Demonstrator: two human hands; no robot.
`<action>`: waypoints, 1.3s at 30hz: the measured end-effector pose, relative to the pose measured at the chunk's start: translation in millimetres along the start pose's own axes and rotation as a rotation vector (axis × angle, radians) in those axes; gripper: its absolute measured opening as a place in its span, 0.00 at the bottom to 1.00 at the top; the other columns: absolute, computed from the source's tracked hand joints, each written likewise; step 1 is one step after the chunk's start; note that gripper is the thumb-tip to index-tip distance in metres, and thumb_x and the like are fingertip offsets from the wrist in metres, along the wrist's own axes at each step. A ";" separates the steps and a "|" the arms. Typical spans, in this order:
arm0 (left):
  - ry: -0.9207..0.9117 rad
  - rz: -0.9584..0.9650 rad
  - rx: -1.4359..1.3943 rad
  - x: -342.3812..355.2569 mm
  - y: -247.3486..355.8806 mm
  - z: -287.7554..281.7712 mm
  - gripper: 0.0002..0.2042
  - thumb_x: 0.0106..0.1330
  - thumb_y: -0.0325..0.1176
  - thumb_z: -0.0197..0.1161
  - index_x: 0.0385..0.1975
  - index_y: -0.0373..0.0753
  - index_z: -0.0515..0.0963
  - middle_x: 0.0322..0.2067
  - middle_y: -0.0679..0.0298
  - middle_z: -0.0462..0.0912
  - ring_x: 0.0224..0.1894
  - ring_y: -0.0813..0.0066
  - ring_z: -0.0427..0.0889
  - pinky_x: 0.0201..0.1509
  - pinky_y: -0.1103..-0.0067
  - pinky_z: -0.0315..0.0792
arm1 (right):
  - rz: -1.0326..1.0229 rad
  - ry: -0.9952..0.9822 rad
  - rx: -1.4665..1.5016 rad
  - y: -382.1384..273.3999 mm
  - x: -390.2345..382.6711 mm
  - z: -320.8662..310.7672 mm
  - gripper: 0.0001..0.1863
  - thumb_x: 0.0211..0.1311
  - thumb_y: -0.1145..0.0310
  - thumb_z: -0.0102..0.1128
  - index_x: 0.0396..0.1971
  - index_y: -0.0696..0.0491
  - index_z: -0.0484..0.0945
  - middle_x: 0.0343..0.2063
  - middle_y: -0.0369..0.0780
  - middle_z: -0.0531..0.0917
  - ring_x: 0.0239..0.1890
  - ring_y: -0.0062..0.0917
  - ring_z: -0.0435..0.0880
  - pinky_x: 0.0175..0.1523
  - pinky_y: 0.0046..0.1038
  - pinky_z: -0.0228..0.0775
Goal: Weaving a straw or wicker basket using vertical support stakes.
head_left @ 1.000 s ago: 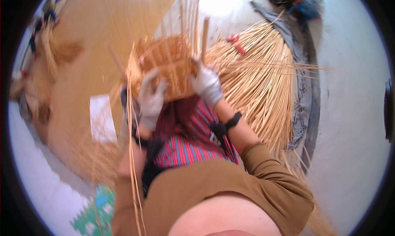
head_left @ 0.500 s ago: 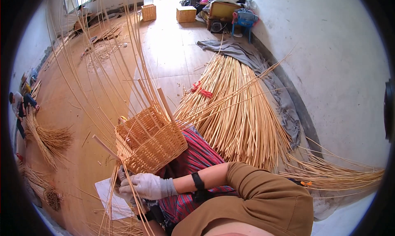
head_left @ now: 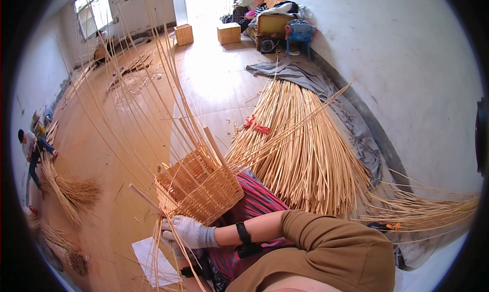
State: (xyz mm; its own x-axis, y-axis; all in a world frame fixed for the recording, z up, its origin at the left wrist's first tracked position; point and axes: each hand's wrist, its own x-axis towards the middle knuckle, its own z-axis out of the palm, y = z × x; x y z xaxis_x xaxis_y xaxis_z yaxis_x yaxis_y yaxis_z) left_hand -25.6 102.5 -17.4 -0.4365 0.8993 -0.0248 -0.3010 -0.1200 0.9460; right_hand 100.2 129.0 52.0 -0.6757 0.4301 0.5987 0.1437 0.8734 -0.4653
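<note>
A bright room with pale walls is stretching away over a smooth brown floor, and light is pouring in at the far end. Two box-shaped woven baskets are standing there, near a sofa and a blue chair, with two people sitting close by. Another person is sitting at the left edge, beside a sheaf of thin rods.

The wicker basket is resting tilted against the striped cloth over the person's lap, its long upright stakes fanning upward. A thick peg is rising from its right side, and another is slanting out at the left.

The gloved right hand is working just under the basket's near left corner, its grip pinching loose strands that are hanging down. The left hand is sitting mostly hidden beneath it, so its grip is not showing clearly enough to tell. A white sheet is lying below. To the right, a broad bundle of peeled rods with a red tie is spreading beside a grey cloth.
</note>
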 end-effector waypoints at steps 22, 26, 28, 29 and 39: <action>-0.440 -0.023 -0.001 16.6 83.1 -23.4 0.36 0.58 0.28 0.77 0.67 0.38 0.68 0.47 0.61 0.80 0.40 0.73 0.82 0.42 0.79 0.82 | 0.025 -0.148 0.068 13.2 -21.1 1.9 0.10 0.64 0.60 0.60 0.32 0.49 0.72 0.35 0.40 0.79 0.43 0.37 0.85 0.40 0.37 0.81; -0.641 -0.291 0.121 53.5 76.8 -21.6 0.29 0.57 0.24 0.77 0.60 0.37 0.74 0.43 0.67 0.80 0.41 0.79 0.79 0.46 0.80 0.78 | 0.097 -0.242 0.003 19.3 -33.6 -40.9 0.16 0.69 0.65 0.55 0.55 0.49 0.78 0.55 0.40 0.82 0.53 0.34 0.85 0.50 0.32 0.82; -0.640 -0.141 0.121 43.6 82.3 -22.7 0.22 0.59 0.23 0.76 0.53 0.39 0.77 0.41 0.69 0.79 0.40 0.81 0.78 0.46 0.82 0.76 | 0.108 -0.119 0.173 25.1 -38.5 -63.5 0.18 0.70 0.67 0.58 0.59 0.46 0.80 0.56 0.41 0.84 0.52 0.30 0.86 0.52 0.29 0.81; -0.558 -0.040 0.200 37.8 79.2 -25.3 0.18 0.61 0.22 0.73 0.50 0.41 0.77 0.41 0.71 0.78 0.41 0.83 0.76 0.46 0.83 0.75 | 0.464 -0.014 0.533 27.8 -36.7 -65.1 0.13 0.70 0.69 0.61 0.52 0.47 0.84 0.48 0.40 0.88 0.51 0.24 0.87 0.52 0.27 0.81; -0.217 -0.041 0.070 9.2 37.0 -1.0 0.13 0.68 0.28 0.68 0.49 0.42 0.76 0.42 0.72 0.76 0.44 0.81 0.75 0.49 0.83 0.72 | 0.400 0.053 -0.133 47.3 78.3 -60.5 0.43 0.59 0.70 0.65 0.75 0.36 0.59 0.63 0.53 0.74 0.41 0.43 0.88 0.42 0.35 0.82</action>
State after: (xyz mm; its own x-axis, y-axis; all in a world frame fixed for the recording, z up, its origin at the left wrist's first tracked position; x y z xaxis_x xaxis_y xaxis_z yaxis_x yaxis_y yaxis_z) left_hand -41.7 105.9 17.1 -0.2300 0.9732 -0.0006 -0.2523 -0.0590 0.9659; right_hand 97.8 217.9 116.3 -0.5104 0.7493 0.4219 0.4817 0.6555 -0.5816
